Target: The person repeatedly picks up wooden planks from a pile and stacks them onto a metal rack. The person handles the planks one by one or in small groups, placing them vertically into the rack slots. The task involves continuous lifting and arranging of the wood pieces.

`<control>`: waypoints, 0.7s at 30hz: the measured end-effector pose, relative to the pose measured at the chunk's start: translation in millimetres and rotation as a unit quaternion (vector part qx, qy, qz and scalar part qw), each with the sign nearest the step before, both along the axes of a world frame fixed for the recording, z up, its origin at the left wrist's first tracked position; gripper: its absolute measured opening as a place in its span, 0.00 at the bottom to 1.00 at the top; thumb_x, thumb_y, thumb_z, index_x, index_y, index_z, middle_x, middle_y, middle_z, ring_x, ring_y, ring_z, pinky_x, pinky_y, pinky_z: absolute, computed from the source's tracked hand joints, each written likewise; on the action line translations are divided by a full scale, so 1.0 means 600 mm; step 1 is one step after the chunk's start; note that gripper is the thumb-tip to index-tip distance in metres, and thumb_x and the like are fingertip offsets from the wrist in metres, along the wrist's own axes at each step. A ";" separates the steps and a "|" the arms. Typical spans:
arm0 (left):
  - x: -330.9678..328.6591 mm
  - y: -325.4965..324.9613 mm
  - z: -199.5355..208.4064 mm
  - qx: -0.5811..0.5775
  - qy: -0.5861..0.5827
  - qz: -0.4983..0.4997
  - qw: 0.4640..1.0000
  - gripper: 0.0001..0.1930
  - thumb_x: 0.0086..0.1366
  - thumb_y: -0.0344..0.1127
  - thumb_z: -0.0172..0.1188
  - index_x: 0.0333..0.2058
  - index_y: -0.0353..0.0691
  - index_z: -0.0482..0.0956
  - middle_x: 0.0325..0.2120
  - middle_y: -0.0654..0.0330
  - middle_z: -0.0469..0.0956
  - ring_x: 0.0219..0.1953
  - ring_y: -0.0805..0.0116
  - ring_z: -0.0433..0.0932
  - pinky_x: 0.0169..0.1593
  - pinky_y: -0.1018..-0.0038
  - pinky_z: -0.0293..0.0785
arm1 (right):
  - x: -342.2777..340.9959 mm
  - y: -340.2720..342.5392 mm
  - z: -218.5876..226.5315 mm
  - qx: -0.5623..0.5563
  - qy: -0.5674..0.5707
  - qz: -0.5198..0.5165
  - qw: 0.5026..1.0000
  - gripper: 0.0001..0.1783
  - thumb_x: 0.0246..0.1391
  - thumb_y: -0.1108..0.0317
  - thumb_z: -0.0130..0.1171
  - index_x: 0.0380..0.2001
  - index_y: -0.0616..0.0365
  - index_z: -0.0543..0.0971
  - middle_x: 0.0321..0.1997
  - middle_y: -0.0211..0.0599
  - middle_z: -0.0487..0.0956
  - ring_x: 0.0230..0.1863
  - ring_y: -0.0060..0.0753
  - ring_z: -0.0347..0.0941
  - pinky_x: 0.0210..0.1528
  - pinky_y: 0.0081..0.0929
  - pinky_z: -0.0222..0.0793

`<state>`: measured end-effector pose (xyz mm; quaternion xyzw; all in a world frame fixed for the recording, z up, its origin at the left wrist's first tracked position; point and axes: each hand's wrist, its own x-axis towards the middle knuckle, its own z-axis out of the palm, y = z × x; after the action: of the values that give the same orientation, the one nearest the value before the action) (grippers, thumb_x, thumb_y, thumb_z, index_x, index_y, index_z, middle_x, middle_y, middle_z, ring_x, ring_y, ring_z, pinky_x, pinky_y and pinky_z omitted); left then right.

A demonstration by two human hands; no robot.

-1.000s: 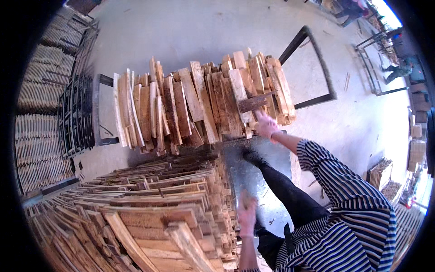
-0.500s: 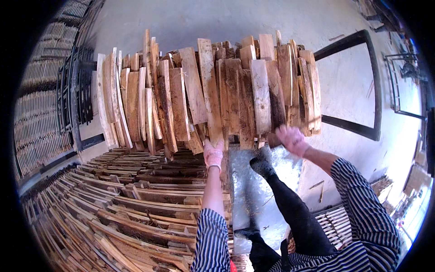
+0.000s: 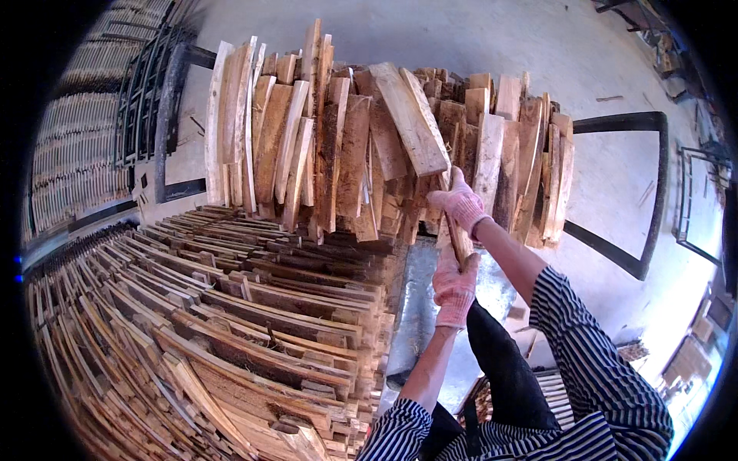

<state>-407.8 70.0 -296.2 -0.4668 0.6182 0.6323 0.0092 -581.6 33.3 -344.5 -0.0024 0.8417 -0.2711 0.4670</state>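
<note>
A narrow wooden board [image 3: 461, 244] points from the big pile of planks [image 3: 352, 154] toward me. My left hand [image 3: 455, 286], in a pink knit glove, is closed around its near end. Farther along the same board, my right hand [image 3: 463, 206], gloved alike, is closed on it, with part of its grip hidden. Just beyond the right hand, a pale plank [image 3: 411, 127] lies slanted on top of the pile. The other planks there run mostly away from me, side by side, some with rough bark-brown faces.
Long rows of stacked boards [image 3: 254, 323] fill the lower left. Black metal frames [image 3: 653, 200] flank the pile on the right and left. More stacked boards [image 3: 69, 154] stand at the far left. My dark-trousered leg [image 3: 503, 369] stands over a shiny metal sheet [image 3: 419, 307].
My left hand has moved right and nearer, close to my right hand. Both hands now hold one board. A pale plank now lies slanted across the pile. The view has shifted.
</note>
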 end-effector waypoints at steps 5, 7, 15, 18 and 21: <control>0.072 -0.017 -0.061 0.182 0.085 0.100 0.975 0.34 0.75 0.48 0.61 0.71 0.34 0.65 0.65 0.46 0.74 0.64 0.57 0.75 0.67 0.69 0.70 | -0.031 0.111 0.083 -0.052 -0.084 0.005 0.995 0.61 0.44 0.51 0.70 0.77 0.63 0.55 0.59 0.62 0.80 0.55 0.49 0.80 0.59 0.36 0.74; 0.091 -0.046 -0.116 0.137 0.018 0.139 0.980 0.32 0.77 0.50 0.57 0.69 0.33 0.67 0.64 0.44 0.74 0.64 0.56 0.74 0.66 0.68 0.70 | -0.004 0.185 0.104 -0.013 0.086 0.105 0.991 0.59 0.45 0.51 0.69 0.75 0.65 0.55 0.59 0.66 0.79 0.56 0.58 0.80 0.62 0.38 0.73; 0.037 -0.067 -0.309 -0.012 -0.234 -0.025 0.972 0.38 0.73 0.61 0.57 0.63 0.29 0.72 0.57 0.42 0.80 0.60 0.49 0.77 0.63 0.61 0.70 | 0.108 0.530 0.170 0.158 0.075 0.224 0.959 0.59 0.42 0.58 0.72 0.77 0.48 0.55 0.59 0.56 0.77 0.58 0.62 0.78 0.60 0.50 0.76; 0.011 -0.050 -0.308 0.102 -0.032 0.089 0.990 0.36 0.75 0.61 0.55 0.60 0.28 0.73 0.53 0.45 0.81 0.57 0.55 0.78 0.61 0.64 0.72 | 0.137 0.591 0.191 0.174 0.056 0.181 0.966 0.60 0.41 0.57 0.73 0.77 0.50 0.55 0.60 0.54 0.77 0.57 0.61 0.78 0.60 0.49 0.76; -0.023 -0.041 -0.271 0.198 0.037 0.113 0.973 0.33 0.76 0.59 0.54 0.58 0.28 0.74 0.52 0.48 0.82 0.56 0.60 0.79 0.60 0.67 0.72 | 0.117 0.560 0.165 0.156 0.127 0.111 0.973 0.61 0.40 0.56 0.75 0.77 0.51 0.56 0.63 0.53 0.75 0.61 0.59 0.77 0.63 0.48 0.74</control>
<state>-421.6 45.3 -459.0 -0.4986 0.4238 0.7561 0.0069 -511.2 369.6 -245.3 -0.0571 0.9205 -0.0808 0.3781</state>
